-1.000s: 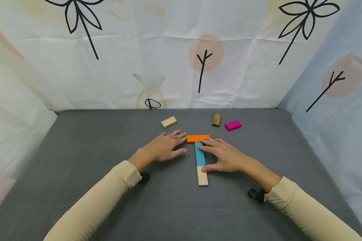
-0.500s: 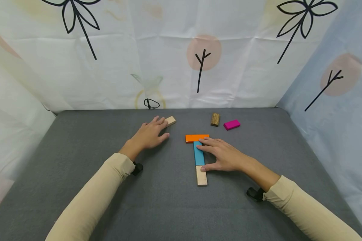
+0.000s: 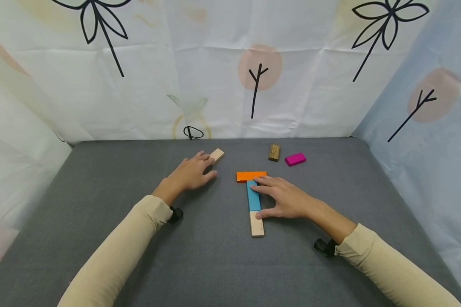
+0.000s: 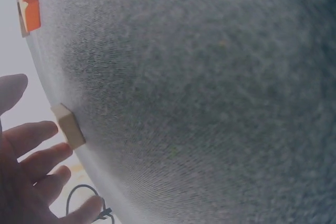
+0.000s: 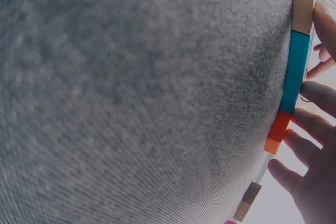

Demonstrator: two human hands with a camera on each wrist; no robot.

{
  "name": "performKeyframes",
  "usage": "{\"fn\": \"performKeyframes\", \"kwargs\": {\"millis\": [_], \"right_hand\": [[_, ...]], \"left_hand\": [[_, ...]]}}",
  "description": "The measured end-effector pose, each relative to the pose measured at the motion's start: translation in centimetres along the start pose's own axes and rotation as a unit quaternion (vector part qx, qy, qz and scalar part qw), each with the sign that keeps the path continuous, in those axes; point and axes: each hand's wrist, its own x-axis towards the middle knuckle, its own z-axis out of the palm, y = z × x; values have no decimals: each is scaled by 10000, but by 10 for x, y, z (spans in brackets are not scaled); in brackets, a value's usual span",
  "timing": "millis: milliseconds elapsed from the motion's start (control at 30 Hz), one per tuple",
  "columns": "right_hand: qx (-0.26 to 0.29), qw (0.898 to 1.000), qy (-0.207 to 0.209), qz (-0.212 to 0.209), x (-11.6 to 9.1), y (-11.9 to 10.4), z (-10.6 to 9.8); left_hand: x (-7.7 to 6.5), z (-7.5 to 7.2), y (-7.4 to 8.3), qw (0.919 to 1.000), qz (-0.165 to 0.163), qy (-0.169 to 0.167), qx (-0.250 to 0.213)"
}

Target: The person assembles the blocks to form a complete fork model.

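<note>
Three flat wooden blocks form a T on the grey table: an orange block point(image 3: 246, 176) across the far end, a blue block point(image 3: 253, 199) below its middle, and a plain wood block point(image 3: 256, 227) at the near end. My right hand point(image 3: 285, 198) rests over them, thumb on the plain block and fingers spread toward the blue and orange ones. Farther back and to the left, my left hand point(image 3: 189, 172) has its fingertips at a second plain block point(image 3: 217, 155), partly covering it. In the left wrist view those fingers are spread beside this block point(image 4: 69, 126).
Toward the back of the grey table point(image 3: 138, 256) lie a dark brown block point(image 3: 274, 152) and a magenta block point(image 3: 295, 159), right of the T. A white printed cloth point(image 3: 215, 85) hangs behind the table's far edge.
My left hand has left the orange block's left end and moved back and left to the loose plain block, which has turned slightly under its fingertips. My right hand has stayed put.
</note>
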Motion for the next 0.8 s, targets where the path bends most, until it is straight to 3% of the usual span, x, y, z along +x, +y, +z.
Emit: {"fn": "performKeyframes", "kwargs": {"millis": [533,800], "right_hand": [[27,10000,24,-23,0,0,1],[139,9999,-13,59,-1,-2,0]], "left_hand": [[2,4,2,9983,550,-43,-196],[9,2,3,9990,319,-320,12]]}}
